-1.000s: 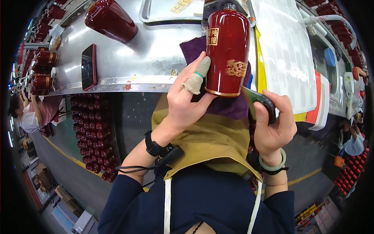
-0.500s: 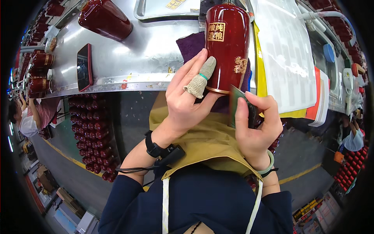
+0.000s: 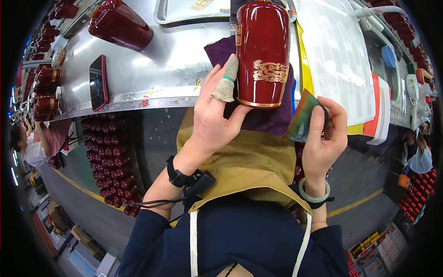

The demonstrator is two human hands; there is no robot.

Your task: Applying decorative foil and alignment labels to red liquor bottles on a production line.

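A dark red glossy bottle (image 3: 264, 44) lies on a purple cloth (image 3: 219, 51) at the table's edge, its base toward me. A gold scroll band crosses it near the base, and a square gold label shows at its left side. My left hand (image 3: 211, 113) is closed on the bottle's left side, with the thumb under the base edge and a knitted cot on one finger. Just right of the base, apart from it, my right hand (image 3: 325, 136) pinches a thin flat blade-like piece (image 3: 302, 119), green to brown with a pointed corner. Some right fingers are hidden behind it.
Another red bottle (image 3: 121, 27) lies at the left on the metal table (image 3: 161, 64), near a phone (image 3: 98, 83). A tray (image 3: 180, 13) is at the back. White sheets (image 3: 334, 64) lie at right over yellow and red ones. Rows of red bottles (image 3: 110, 161) stand below.
The bottle has rolled, taking the square label to its left side and the scroll band to the front. My right hand has moved right, away from the base, with the flat piece.
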